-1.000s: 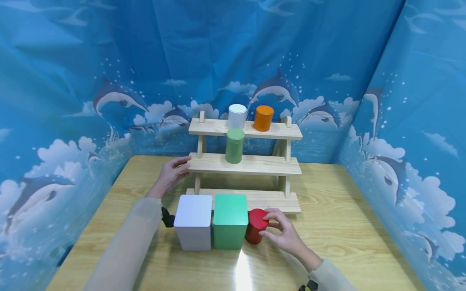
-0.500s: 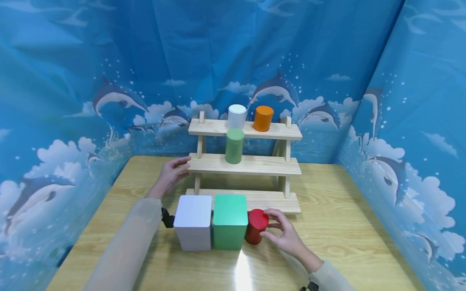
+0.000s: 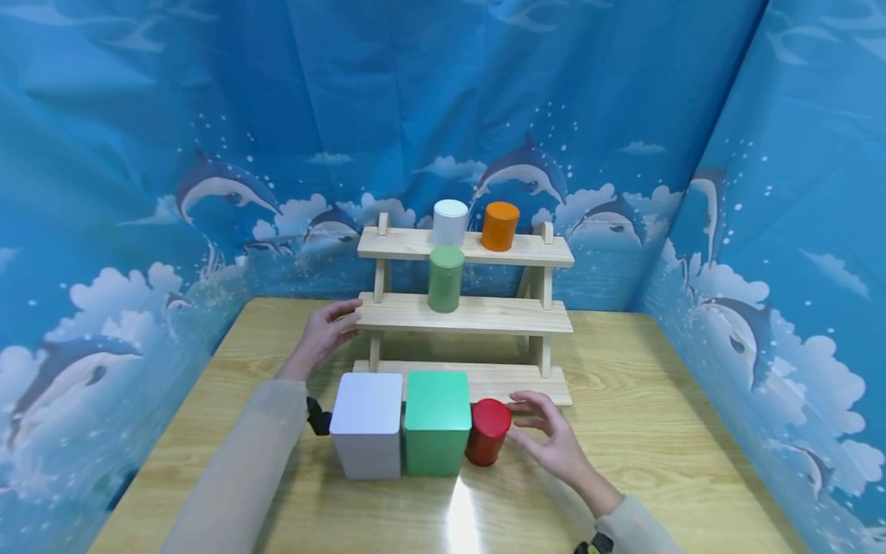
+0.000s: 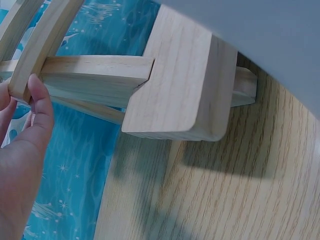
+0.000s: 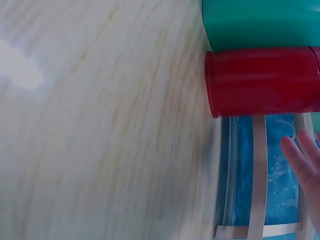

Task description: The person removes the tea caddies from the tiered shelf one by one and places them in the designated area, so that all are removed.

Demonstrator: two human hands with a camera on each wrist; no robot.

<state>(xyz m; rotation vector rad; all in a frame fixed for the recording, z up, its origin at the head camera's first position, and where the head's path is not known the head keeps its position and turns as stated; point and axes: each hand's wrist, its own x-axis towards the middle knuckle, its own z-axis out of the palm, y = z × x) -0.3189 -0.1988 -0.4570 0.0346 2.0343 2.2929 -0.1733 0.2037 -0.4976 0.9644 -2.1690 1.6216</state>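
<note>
A glossy red cylindrical canister [image 3: 487,438] stands on the pale wooden table [image 3: 637,431], right of a white square box [image 3: 367,435] and a green square box [image 3: 438,431]. The right hand [image 3: 557,446], fingers parted, holding nothing, is just right of it. Farther left, the left hand [image 3: 325,335] pinches a wooden three-tier rack [image 3: 512,314] at its middle tier, where a green canister [image 3: 446,281] already stands, with a white canister [image 3: 450,225] and an orange canister [image 3: 500,227] above.

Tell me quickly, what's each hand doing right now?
Left hand: closed, pinching the end of the flat, pale wooden middle shelf.
Right hand: open, holding nothing, beside the glossy red cylinder.
</note>
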